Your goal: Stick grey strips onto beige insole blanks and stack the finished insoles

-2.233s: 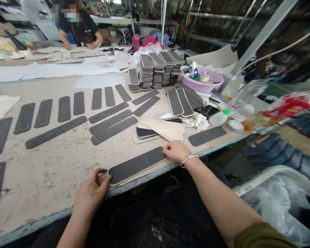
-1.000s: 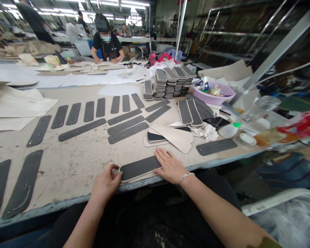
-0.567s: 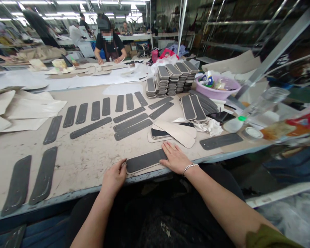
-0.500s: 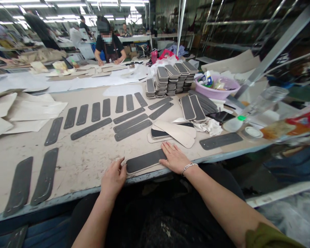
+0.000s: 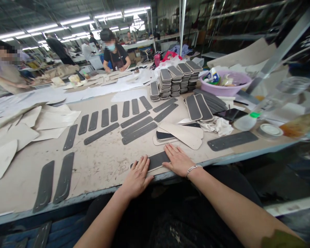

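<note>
A dark grey strip (image 5: 156,161) with a pale border lies at the table's near edge. My left hand (image 5: 137,176) rests flat on its left end, fingers stretched out. Flat on the right end is my right hand (image 5: 178,160), a bracelet at its wrist, fingers extended and thumb apart. Just behind the hands, pale beige strips (image 5: 183,133) fan out over a small pile with black pieces. Single grey strips (image 5: 139,133) are spread in rows to the left and behind. Another grey strip (image 5: 232,140) lies to the right.
Several stacks of bordered pieces (image 5: 175,77) stand at the back, beside a purple basin (image 5: 226,84). A bottle (image 5: 246,121), a tape roll (image 5: 270,130) and a white cloth (image 5: 219,126) are at right. Pale sheets (image 5: 49,120) lie left. People work beyond.
My left hand has moved from beside the strip's left end onto its top and flattened. My right hand stays on the right end. The view has shifted, showing another person at far left.
</note>
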`<action>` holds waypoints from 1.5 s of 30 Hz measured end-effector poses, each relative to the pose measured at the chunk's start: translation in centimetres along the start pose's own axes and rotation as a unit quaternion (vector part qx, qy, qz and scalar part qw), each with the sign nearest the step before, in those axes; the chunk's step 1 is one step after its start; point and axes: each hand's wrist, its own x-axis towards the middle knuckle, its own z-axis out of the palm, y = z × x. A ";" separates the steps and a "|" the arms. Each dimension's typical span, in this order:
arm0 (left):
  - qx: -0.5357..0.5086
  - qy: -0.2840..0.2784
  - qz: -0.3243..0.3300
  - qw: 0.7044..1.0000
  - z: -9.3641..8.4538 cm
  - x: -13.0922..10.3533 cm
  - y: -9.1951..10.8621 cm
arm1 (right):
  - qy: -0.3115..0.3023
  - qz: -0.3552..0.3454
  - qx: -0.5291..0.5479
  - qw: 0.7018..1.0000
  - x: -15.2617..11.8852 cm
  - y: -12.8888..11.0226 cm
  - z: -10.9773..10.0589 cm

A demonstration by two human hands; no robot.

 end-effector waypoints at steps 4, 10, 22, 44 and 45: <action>0.025 0.004 -0.008 1.000 0.5 -2.4 -2.8 | 0.008 0.001 0.055 0.998 0.1 0.3 0.1; 0.027 0.075 -0.003 0.997 2.3 -2.6 -3.4 | 0.036 0.009 0.102 0.994 -0.1 1.7 -1.3; -0.159 0.074 -0.125 0.977 -0.5 0.3 -4.6 | 0.073 0.073 0.237 0.966 0.8 2.6 -2.6; -0.634 0.116 -0.379 0.664 -2.2 -1.0 5.2 | 0.241 0.178 0.433 0.850 0.5 4.6 -6.0; -0.635 0.123 -0.377 0.663 -2.2 -0.9 5.4 | 0.244 0.179 0.427 0.852 0.4 4.7 -6.2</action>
